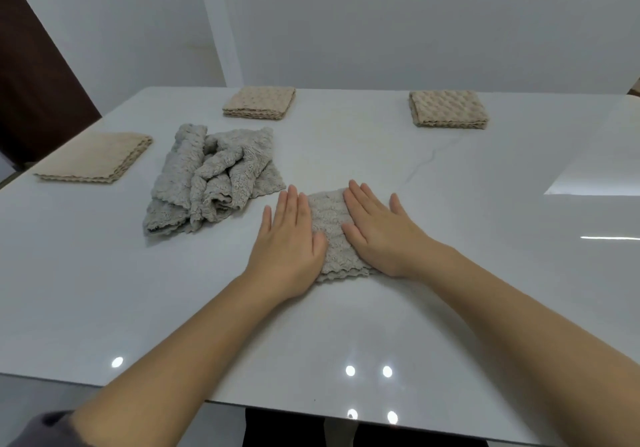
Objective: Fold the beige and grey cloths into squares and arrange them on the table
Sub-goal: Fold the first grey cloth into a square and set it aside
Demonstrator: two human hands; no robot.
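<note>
**Desk:** What is lost to view here?

**Photographer:** Most of the folded grey cloth (330,225), which lies near the worktop's front edge. Both palms cover its sides. Only a middle strip and the scalloped near edge show, so its full outline cannot be read. The white worktop (467,290) runs out of frame at three and nine o'clock. A brown corner (636,89) at the two o'clock edge is cut off and too small to identify. A grey sleeve (41,426) barely enters at seven o'clock. The dark shape (294,429) under the worktop at six o'clock is unreadable.

**Desk:** And the hands?

**Photographer:** Both lie flat, palms down with fingers straight, pressing on that cloth and gripping nothing. The left hand (287,235) covers its nine o'clock side and the right hand (381,235) its three o'clock side. The thumbs point toward each other without touching, with a strip of cloth between them. Each little finger is spread outward.

**Desk:** The rest of the laundry?

**Photographer:** A rumpled heap of grey cloths (211,176) sits near the hands at ten o'clock. Beyond it, closer to nine, one beige square (95,157) lies at the worktop's edge. A second beige square (259,102) is at eleven o'clock and a third beige square (448,109) at one o'clock, both along the far edge, well apart.
</note>
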